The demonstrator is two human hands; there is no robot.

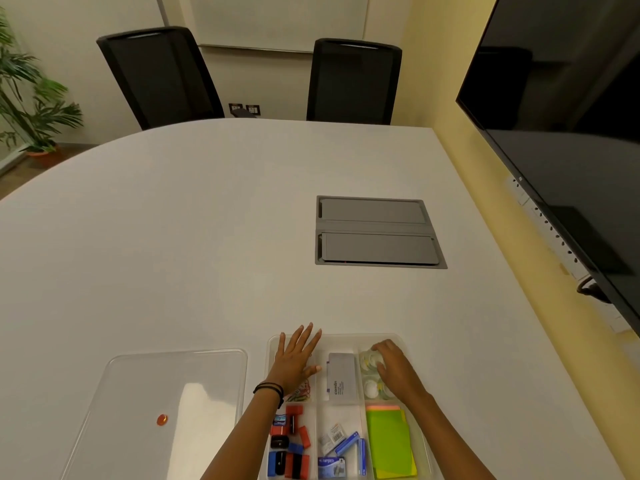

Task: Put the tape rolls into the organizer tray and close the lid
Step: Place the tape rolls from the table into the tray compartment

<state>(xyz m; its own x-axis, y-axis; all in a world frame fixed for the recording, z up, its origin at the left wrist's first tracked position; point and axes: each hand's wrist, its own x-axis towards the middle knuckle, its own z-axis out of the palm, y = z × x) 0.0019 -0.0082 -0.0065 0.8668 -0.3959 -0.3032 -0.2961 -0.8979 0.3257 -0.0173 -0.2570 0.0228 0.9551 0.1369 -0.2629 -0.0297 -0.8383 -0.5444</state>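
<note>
Head view: organizer tray point(412, 344) at near table edge, lid point(173, 410) lying off to its left. Right hand point(394, 370) curled over tape rolls point(370, 363) in far-right compartment; can't tell if gripping. Left hand point(294, 358) flat, fingers spread, on far-left compartment. Risk: rolls stacked proud would block lid closing.

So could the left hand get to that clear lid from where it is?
Probably yes. The left hand rests flat on the tray's far-left corner, and the lid lies on the table just to its left, with nothing between them.
</note>
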